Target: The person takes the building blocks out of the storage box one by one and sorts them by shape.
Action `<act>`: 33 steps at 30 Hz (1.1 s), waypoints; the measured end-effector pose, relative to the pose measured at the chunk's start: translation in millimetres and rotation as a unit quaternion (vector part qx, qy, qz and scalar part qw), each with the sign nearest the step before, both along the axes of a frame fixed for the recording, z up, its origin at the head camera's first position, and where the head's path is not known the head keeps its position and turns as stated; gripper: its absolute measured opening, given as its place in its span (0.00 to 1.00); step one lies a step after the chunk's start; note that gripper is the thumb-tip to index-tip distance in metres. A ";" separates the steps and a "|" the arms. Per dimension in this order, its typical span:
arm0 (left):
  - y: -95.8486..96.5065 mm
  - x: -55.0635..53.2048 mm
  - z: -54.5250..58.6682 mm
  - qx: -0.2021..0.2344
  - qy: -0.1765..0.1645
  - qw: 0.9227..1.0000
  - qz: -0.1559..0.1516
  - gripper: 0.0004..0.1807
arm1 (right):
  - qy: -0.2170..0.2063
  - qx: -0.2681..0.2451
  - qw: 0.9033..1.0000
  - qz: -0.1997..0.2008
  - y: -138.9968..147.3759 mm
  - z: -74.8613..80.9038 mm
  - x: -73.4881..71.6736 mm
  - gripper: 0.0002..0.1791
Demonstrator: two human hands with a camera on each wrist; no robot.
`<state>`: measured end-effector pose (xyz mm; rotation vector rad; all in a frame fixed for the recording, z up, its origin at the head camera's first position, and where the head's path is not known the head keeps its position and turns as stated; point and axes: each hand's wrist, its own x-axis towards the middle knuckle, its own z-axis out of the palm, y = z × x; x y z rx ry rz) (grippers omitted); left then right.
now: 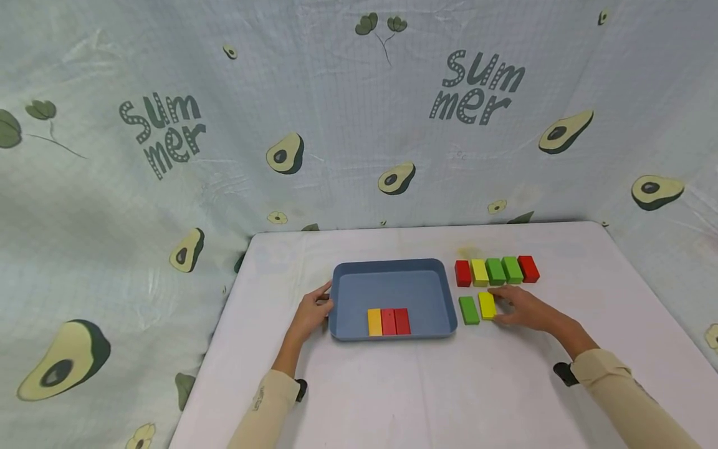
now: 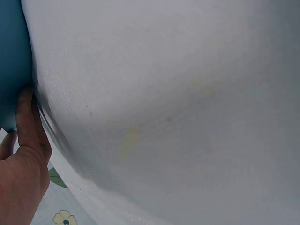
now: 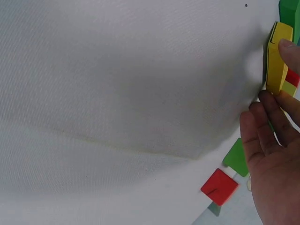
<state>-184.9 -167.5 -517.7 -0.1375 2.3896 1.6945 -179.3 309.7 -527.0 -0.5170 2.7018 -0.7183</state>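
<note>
A blue-grey tray (image 1: 392, 284) lies on the table, with one orange-yellow block (image 1: 374, 322) and two red blocks (image 1: 395, 322) lined up along its near wall. My left hand (image 1: 311, 313) rests at the tray's left side, its fairly straight fingers (image 2: 29, 123) against the outer wall. To the right of the tray, my right hand (image 1: 521, 308) pinches a yellow block (image 3: 277, 58) by its two ends, between thumb and fingertips. Just left of that block lies a green block (image 1: 469, 310).
Behind the right hand stands a row of blocks: a red block (image 1: 462, 273), a yellow block (image 1: 479, 272), two green blocks (image 1: 503, 270) and another red block (image 1: 528, 269). The white-covered table (image 1: 387, 393) meets a patterned cloth (image 1: 336, 199) at the back and sides.
</note>
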 end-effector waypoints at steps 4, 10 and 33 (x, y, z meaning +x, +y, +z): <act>0.4 -0.1 2.1 -0.005 0.005 1.000 0.002 0.33 | 0.006 0.001 1.000 0.003 0.0 -1.2 -1.3 0.37; 0.5 -0.2 2.4 -0.005 0.000 1.000 -0.002 0.33 | 0.009 -0.003 1.000 -0.019 -1.4 -0.8 1.4 0.40; -1.3 -1.7 -4.6 -0.002 -0.001 1.000 -0.001 0.33 | 0.114 -0.124 0.986 -0.016 -54.3 24.7 1.2 0.36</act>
